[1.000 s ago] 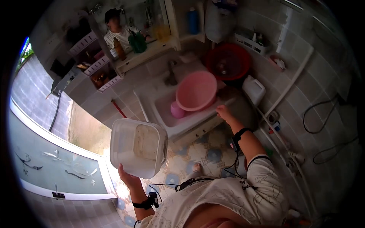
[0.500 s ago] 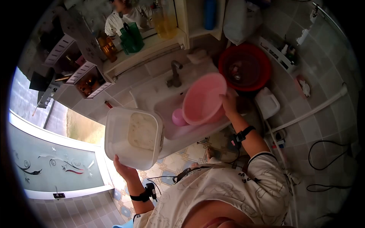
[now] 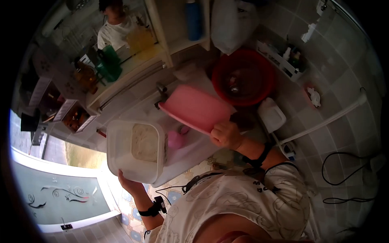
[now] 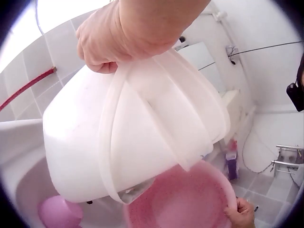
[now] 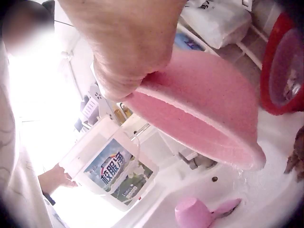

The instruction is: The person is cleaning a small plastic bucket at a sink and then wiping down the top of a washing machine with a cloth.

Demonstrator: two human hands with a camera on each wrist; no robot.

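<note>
My left hand [image 3: 130,185] grips the rim of a white plastic bucket [image 3: 117,156], held tilted at the left side of the sink [image 3: 184,160]. Its printed label [image 5: 121,171] faces the right wrist camera. With my right hand [image 3: 227,137] I hold the rim of a pink basin [image 3: 196,107], tipped steeply over the sink. A thin trickle of water [image 5: 243,180] falls from the basin's lower lip in the right wrist view. Below it, a pink dipper [image 5: 192,212] lies in the sink, its handle toward the drain side.
A red tub [image 3: 259,95] with things inside stands right of the sink, a white jug [image 3: 271,115] beside it. The faucet [image 3: 161,90] rises behind the basin. A shelf with a green bottle [image 3: 108,65] runs along the mirror. Cables [image 3: 324,172] hang at the right wall.
My right hand has come to the pink basin's rim, gripped it and tipped it over toward the sink. The bucket stays in my left hand, shifted slightly left in view.
</note>
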